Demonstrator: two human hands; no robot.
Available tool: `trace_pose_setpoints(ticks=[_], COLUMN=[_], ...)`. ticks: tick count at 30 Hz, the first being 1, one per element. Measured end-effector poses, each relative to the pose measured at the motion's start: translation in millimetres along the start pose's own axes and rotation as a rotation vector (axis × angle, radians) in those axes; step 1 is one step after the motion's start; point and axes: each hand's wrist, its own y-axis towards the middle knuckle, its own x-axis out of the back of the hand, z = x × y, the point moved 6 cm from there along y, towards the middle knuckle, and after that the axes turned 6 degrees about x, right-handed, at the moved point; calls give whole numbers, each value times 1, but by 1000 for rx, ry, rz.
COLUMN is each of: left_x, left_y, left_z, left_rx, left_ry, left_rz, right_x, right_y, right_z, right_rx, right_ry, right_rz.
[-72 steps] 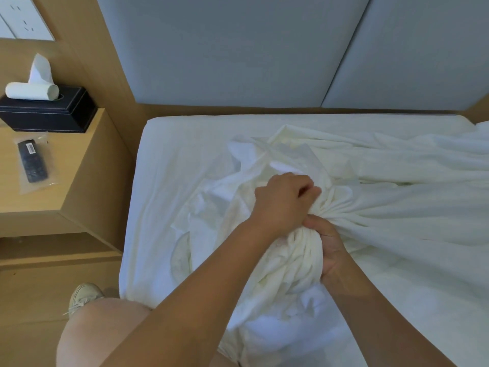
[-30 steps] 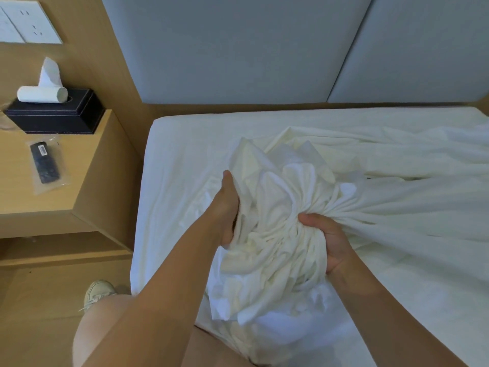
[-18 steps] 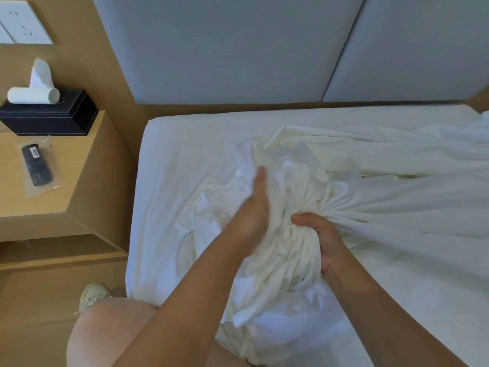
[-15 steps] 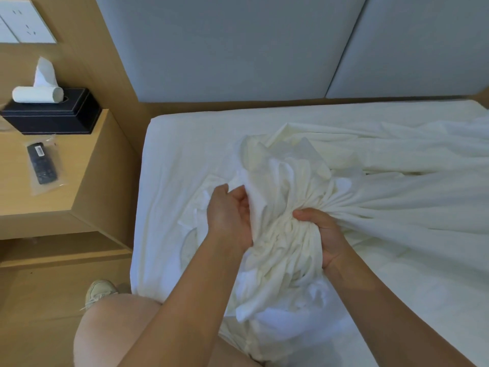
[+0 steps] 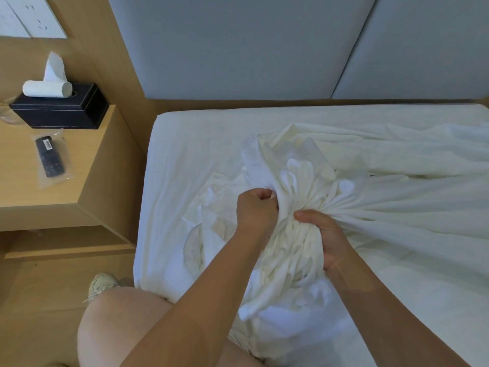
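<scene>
Both hands grasp the bunched white sheet (image 5: 296, 234) at the near edge of the bed (image 5: 190, 144): left hand (image 5: 255, 210) clenches a fold, right hand (image 5: 326, 239) grips the gather; loose folds below could slip free and undo the bundle

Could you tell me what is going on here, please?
A person is bunching up a loose white sheet on the mattress. The right hand grips the gathered bundle, and the left hand grips a fold next to it. The rest of the sheet trails rightward across the bed.
</scene>
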Motion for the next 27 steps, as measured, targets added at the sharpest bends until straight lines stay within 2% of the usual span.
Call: trace_pose_setpoints(ticks=[8, 9, 11, 13, 15, 17, 19, 21, 24, 27], left_x=[62, 69, 70, 64, 53, 43, 37, 30, 7, -6], left_y=[17, 20, 20, 20, 25, 19, 15, 13, 3, -3], left_z=[3, 2, -1, 5, 10, 13, 4, -9, -16, -15], left_rx=[114, 72, 108, 143, 153, 262, 176, 13, -206, -316], left_ry=[-429, -367, -171, 122, 126, 148, 149, 169, 390, 536], left_rz=[-110, -135, -136, -108, 19, 121, 119, 42, -41, -85], right_x=[3, 2, 2, 4, 6, 6, 5, 0, -12, -16], right_y=[4, 5, 7, 6, 4, -1, -4, -6, -5, -3], right_z=[7, 6, 5, 5, 5, 4, 3, 2, 2, 4], right_rx=[114, 99, 78, 69, 38, -12, -85, -121, -116, -105], right_ry=[157, 168, 162, 152, 135, 102, 47, 12, 52, 70], right_rz=[-51, -39, -7, -11, -1, 26, 53, 94, 129, 130])
